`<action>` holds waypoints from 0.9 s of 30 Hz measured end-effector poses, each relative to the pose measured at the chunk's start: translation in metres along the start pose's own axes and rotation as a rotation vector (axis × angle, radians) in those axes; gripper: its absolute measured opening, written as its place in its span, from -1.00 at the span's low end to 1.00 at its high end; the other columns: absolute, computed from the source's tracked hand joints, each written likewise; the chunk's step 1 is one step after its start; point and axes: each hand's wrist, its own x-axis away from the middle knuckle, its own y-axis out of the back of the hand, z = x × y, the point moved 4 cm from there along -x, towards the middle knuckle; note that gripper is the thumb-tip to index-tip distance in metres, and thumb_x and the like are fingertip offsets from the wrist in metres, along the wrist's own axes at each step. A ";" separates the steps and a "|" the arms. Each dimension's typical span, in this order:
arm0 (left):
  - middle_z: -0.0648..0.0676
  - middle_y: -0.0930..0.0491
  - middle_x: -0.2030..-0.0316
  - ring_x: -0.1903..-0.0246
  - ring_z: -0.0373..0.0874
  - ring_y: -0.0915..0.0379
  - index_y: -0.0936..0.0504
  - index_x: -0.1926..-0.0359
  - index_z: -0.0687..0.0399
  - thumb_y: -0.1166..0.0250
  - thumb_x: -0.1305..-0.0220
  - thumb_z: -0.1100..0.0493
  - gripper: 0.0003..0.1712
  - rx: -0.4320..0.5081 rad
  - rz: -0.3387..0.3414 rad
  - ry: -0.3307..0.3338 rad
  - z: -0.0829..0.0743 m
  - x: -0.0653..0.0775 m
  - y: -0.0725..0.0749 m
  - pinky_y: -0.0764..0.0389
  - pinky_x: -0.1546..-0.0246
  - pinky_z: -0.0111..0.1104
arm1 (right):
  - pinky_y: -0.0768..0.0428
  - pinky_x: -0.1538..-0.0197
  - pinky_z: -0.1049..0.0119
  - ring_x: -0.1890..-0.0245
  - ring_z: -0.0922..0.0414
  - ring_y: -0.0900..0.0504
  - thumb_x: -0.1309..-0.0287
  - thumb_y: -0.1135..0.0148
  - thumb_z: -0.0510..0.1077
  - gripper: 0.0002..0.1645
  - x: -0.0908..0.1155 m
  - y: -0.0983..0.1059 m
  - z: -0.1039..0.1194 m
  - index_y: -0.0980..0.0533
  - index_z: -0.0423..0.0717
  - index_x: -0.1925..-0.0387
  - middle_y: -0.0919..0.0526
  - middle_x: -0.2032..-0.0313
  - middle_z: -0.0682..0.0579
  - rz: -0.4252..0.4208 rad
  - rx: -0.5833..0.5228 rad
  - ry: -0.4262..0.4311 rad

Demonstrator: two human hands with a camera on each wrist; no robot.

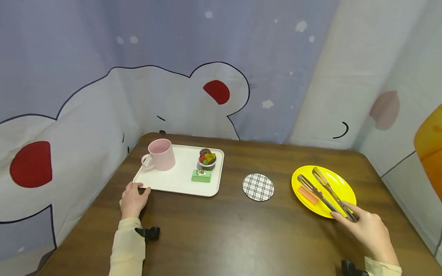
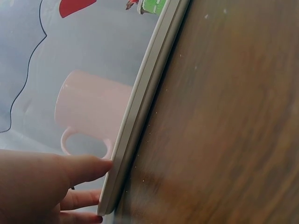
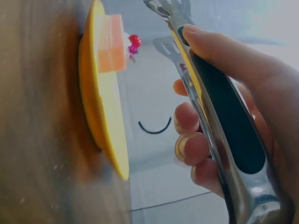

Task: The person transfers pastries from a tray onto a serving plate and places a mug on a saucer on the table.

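Observation:
My right hand (image 1: 371,232) grips metal tongs (image 3: 231,116) by their dark-inlaid handles, thumb on one arm and fingers on the other. The tongs' spread tips hang over a yellow plate (image 1: 340,184). An orange cake slice (image 1: 308,194) with a red-pink topping lies on that plate, apart from the tips in the right wrist view. At the white tray's (image 1: 183,153) near left corner, my left hand (image 1: 132,200) touches the rim with thumb and fingertips. On the tray stand a pink mug (image 1: 164,156), a green cake slice (image 1: 201,176) and a fruit-topped cup (image 1: 208,161).
A round checked coaster (image 1: 258,187) lies between tray and plate on the brown wooden table (image 1: 221,234). A printed curtain (image 1: 165,99) hangs behind the table and along both sides. Each wrist wears a black camera mount (image 1: 152,233).

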 end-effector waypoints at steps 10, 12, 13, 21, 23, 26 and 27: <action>0.45 0.04 -0.42 -0.36 0.45 0.05 -0.28 -0.26 0.35 -0.05 -0.36 0.00 -0.38 0.003 0.003 0.005 0.001 0.002 -0.006 -0.07 -0.28 0.28 | -0.25 0.56 0.28 0.61 0.14 -0.35 -0.11 -0.22 0.37 -0.15 -0.026 0.012 0.033 -0.47 -0.16 -0.21 -0.33 0.72 0.10 0.123 0.061 0.097; 0.44 0.03 -0.42 -0.36 0.45 0.04 -0.29 -0.26 0.36 -0.05 -0.36 0.00 -0.38 0.002 0.003 -0.002 -0.001 0.002 -0.006 -0.07 -0.28 0.29 | -0.27 0.56 0.29 0.65 0.17 -0.39 -0.11 -0.22 0.37 -0.14 -0.032 0.013 0.043 -0.46 -0.16 -0.23 -0.36 0.73 0.12 0.146 0.044 0.115; 0.44 0.03 -0.42 -0.36 0.45 0.05 -0.28 -0.27 0.36 -0.05 -0.36 0.00 -0.38 0.002 0.004 -0.006 -0.001 0.002 -0.006 -0.07 -0.28 0.29 | -0.28 0.56 0.30 0.68 0.17 -0.41 -0.11 -0.23 0.36 -0.14 -0.034 0.012 0.048 -0.45 -0.15 -0.24 -0.38 0.73 0.13 0.156 0.030 0.120; 0.45 0.01 -0.42 -0.35 0.46 0.02 -0.31 -0.26 0.36 -0.05 -0.37 0.01 -0.40 0.015 -0.008 -0.018 -0.002 0.001 -0.003 -0.09 -0.26 0.30 | -0.38 0.56 0.38 0.74 0.27 -0.43 -0.08 -0.33 0.25 -0.29 -0.044 -0.004 0.098 -0.54 -0.12 -0.12 -0.52 0.66 0.16 0.122 -0.100 0.235; 0.45 0.00 -0.42 -0.36 0.45 0.00 -0.31 -0.26 0.36 -0.05 -0.37 0.02 -0.40 0.016 -0.016 -0.019 -0.001 0.000 -0.001 -0.10 -0.25 0.31 | -0.35 0.55 0.40 0.76 0.30 -0.40 -0.06 -0.35 0.23 -0.32 -0.045 -0.009 0.110 -0.56 -0.10 -0.10 -0.48 0.71 0.19 0.105 -0.110 0.266; 0.45 -0.01 -0.41 -0.35 0.45 -0.03 -0.31 -0.26 0.37 -0.06 -0.36 0.03 -0.40 0.012 -0.023 -0.027 0.000 0.000 0.002 -0.13 -0.23 0.32 | -0.32 0.55 0.40 0.75 0.33 -0.34 -0.03 -0.38 0.20 -0.37 -0.047 -0.016 0.126 -0.58 -0.06 -0.08 -0.41 0.75 0.23 0.091 -0.127 0.312; 0.46 -0.01 -0.41 -0.35 0.44 -0.04 -0.31 -0.26 0.38 -0.07 -0.36 0.04 -0.40 0.009 -0.023 -0.029 0.001 0.000 0.003 -0.13 -0.23 0.33 | -0.32 0.54 0.41 0.74 0.33 -0.33 -0.03 -0.39 0.19 -0.37 -0.048 -0.018 0.131 -0.58 -0.04 -0.08 -0.40 0.74 0.23 0.095 -0.135 0.322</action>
